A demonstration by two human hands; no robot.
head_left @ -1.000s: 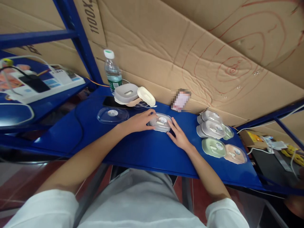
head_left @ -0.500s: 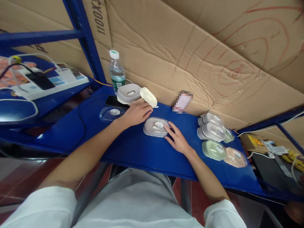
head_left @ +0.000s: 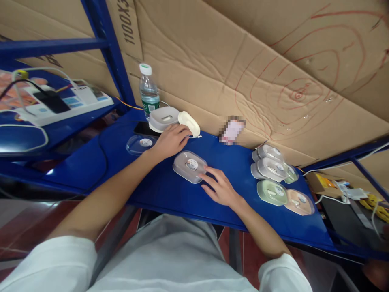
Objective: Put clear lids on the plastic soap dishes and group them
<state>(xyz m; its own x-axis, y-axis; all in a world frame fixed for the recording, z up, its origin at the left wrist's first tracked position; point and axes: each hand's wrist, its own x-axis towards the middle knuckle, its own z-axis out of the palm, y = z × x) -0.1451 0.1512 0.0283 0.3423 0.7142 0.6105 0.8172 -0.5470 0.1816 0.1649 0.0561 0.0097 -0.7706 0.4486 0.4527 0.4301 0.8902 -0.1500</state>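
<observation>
A grey oval box with a clear lid and a round white label [head_left: 185,167] lies on the blue table. My right hand [head_left: 221,188] is at its right end, fingers spread and fingertips against the clear lid. Farther back and to the left, my left hand [head_left: 173,140] reaches over the table with fingers stretched out, nothing visible in it. Its fingertips are close to a cream oval piece [head_left: 189,123]; whether they touch is unclear. Just behind that hand sits a grey oval case with a slot in its top [head_left: 164,118]. A loose clear lid [head_left: 138,145] lies left of my left wrist.
Several lidded boxes in grey [head_left: 270,168], green [head_left: 271,192] and peach [head_left: 299,201] stand at the right. A water bottle [head_left: 148,91] and a dark phone [head_left: 144,128] are at the back left. Cardboard [head_left: 197,61] walls the rear. A power strip [head_left: 67,109] lies left.
The grey lidded box has shifted left and slightly nearer, turning a little, with my right hand following it. My left hand has moved slightly left and back.
</observation>
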